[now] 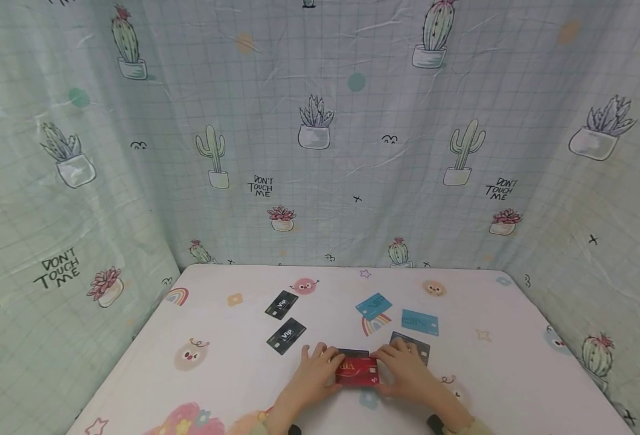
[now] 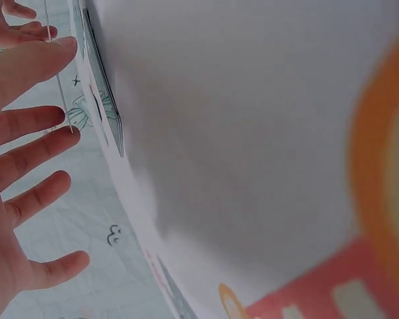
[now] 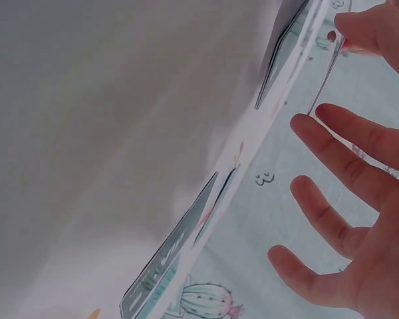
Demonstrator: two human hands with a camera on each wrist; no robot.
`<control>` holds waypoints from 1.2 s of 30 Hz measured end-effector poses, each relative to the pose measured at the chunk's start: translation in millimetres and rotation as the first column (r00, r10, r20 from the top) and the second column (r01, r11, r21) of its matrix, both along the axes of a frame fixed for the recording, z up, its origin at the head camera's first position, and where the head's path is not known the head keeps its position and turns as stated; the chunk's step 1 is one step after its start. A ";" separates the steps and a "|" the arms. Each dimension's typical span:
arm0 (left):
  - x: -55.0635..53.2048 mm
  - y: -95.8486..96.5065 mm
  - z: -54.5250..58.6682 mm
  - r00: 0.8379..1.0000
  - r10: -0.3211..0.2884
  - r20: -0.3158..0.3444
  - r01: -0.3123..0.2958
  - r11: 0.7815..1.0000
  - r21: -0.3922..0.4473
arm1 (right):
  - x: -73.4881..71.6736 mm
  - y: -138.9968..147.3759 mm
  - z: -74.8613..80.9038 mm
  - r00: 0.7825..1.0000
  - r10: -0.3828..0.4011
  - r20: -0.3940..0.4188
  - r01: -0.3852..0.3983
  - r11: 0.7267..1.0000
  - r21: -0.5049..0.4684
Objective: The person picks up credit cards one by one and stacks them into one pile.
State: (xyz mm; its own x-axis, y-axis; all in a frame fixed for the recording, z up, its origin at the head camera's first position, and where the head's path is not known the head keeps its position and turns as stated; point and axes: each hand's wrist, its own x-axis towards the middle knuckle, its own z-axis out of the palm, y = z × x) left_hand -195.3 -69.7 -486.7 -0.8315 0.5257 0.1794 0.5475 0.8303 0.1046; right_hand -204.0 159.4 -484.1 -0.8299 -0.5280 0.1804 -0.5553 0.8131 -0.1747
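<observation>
A red VIP card [image 1: 357, 371] is held by both hands, one at each short end, raised over the table. My left hand [image 1: 316, 373] pinches its left end between thumb and fingertips; in the left wrist view the card shows edge-on as a thin line [image 2: 60, 86]. My right hand [image 1: 405, 370] pinches the other end the same way, ring and little fingers spread free [image 3: 306, 282]. Behind the red card, a dark card [image 1: 354, 352] lies on the table, partly hidden by it. A dark grey card [image 1: 419, 347] lies beyond the right hand, partly covered by its fingers.
Two black VIP cards [image 1: 282, 305] [image 1: 286, 336] lie on the left of the white patterned table [image 1: 233, 338]. Two blue cards [image 1: 374, 306] [image 1: 420, 322] lie at the back right. A cactus-print curtain [image 1: 320, 181] stands behind the table and along both sides.
</observation>
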 end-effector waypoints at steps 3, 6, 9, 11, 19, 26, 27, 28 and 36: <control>-2.2 -1.2 -1.5 1.000 0.004 -0.011 -0.004 1.000 -0.012 | -2.5 -2.0 -1.0 1.000 -0.003 0.017 0.003 1.000 0.002; -4.4 -2.3 -2.0 1.000 0.005 -0.022 -0.006 1.000 -0.015 | -4.6 -4.4 -1.6 1.000 0.000 0.018 0.000 1.000 0.002; -7.3 -3.2 -2.1 1.000 0.009 -0.024 -0.010 1.000 -0.021 | -5.9 -6.2 -0.9 1.000 0.007 0.009 -0.007 1.000 -0.012; -9.4 -4.0 -2.1 1.000 0.012 -0.018 -0.012 1.000 -0.022 | -6.8 -7.2 -0.6 1.000 0.008 0.002 -0.008 1.000 -0.018; -17.2 -7.3 -2.4 1.000 0.005 -0.002 -0.005 1.000 -0.016 | -11.8 -10.9 -1.8 1.000 -0.003 0.020 0.004 1.000 -0.013; -22.7 -7.3 -2.3 1.000 0.006 0.029 -0.006 1.000 -0.006 | -17.4 -13.6 -2.1 0.999 -0.016 0.048 0.016 1.000 -0.009; -23.3 -7.3 -2.2 1.000 0.006 0.030 -0.006 1.000 -0.005 | -18.1 -13.9 -2.3 0.999 -0.018 0.046 0.018 1.000 -0.007; -23.8 -7.2 -2.3 0.999 0.007 0.031 -0.007 1.000 -0.006 | -18.9 -14.3 -2.6 0.999 -0.017 0.042 0.017 1.000 -0.005; -28.2 -6.4 -3.0 1.000 0.017 0.026 -0.016 0.999 -0.048 | -23.4 -16.1 -4.2 0.999 -0.013 0.049 0.013 1.000 0.014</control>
